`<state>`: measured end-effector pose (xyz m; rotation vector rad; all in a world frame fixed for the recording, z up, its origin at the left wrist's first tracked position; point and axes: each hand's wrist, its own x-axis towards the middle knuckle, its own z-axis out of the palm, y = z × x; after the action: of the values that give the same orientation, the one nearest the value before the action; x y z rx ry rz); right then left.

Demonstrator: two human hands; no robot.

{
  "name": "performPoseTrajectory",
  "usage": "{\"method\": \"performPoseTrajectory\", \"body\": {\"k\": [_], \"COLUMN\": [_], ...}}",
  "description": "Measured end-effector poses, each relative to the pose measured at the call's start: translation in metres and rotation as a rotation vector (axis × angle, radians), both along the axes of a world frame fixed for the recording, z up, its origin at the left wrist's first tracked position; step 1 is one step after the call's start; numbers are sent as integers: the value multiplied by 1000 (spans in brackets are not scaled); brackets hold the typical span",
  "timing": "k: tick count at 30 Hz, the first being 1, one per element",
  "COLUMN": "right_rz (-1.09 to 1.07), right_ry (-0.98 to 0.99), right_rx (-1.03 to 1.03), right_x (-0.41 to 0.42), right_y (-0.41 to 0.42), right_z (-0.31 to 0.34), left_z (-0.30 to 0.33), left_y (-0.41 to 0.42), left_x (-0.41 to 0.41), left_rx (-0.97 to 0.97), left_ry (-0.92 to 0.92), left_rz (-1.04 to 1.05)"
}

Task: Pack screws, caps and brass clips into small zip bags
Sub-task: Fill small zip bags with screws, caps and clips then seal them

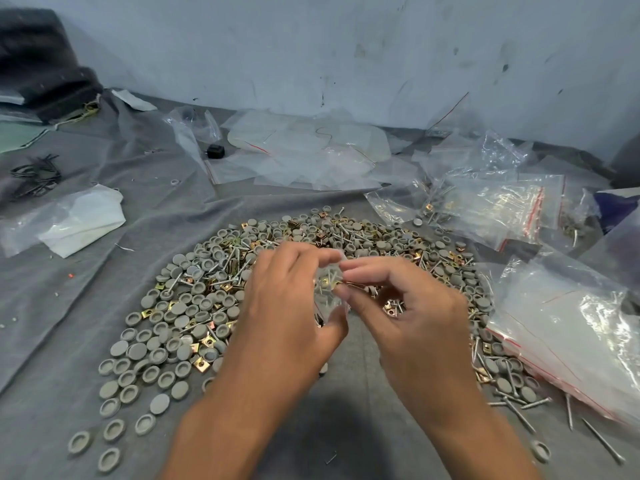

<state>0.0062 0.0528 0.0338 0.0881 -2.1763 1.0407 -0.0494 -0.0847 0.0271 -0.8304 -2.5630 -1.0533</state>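
Both hands are up over the middle of the pile, working one small clear zip bag [329, 289] between them. The left hand [287, 306] has its fingers curled around the bag's left side with the thumb under it, and the right hand [412, 306] pinches the bag's upper edge with thumb and forefinger while a few brass clips and screws sit cupped in its palm [393, 308]. Inside the bag I can make out a square brass clip and a screw or two (it's blurry, so no exact count).

The loose stock is a big heap on the grey cloth [69, 306]: round grey plastic caps [138, 351], square brass-coloured metal clips [209, 341] and long silver screws [519, 414], all mixed together around the hands.

Off to the right, a stack of filled clear zip bags with red seal lines [491, 209] holds screws and clips. Nearer on the right lies a bundle of clear zip bags with red seal lines [568, 341], looking flat. At the back, a spread of flat clear plastic bags [304, 154] sits by the wall, with a small black block [215, 151] beside them. Left side has a crumpled clear bag with white paper in it [72, 220] and a tangle of black wire ties [34, 174].

No readable writing on any of the bags.
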Motion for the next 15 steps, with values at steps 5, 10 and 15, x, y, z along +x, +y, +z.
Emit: {"method": "performPoseTrajectory", "body": {"k": [5,10,15], "right_rz": [-152,-171,-117], "right_ry": [80,-85,-105], "right_rx": [119,201,105], "right_x": [-2,-9,-5], "right_y": [0,3,12], "right_z": [-3,-10,-8], "left_z": [-1,-4,-2], "left_y": [2,2,3], "left_x": [1,0,2], "left_rx": [11,10,-2], "left_ry": [-5,27,21], "left_rz": [4,-14,-85]}}
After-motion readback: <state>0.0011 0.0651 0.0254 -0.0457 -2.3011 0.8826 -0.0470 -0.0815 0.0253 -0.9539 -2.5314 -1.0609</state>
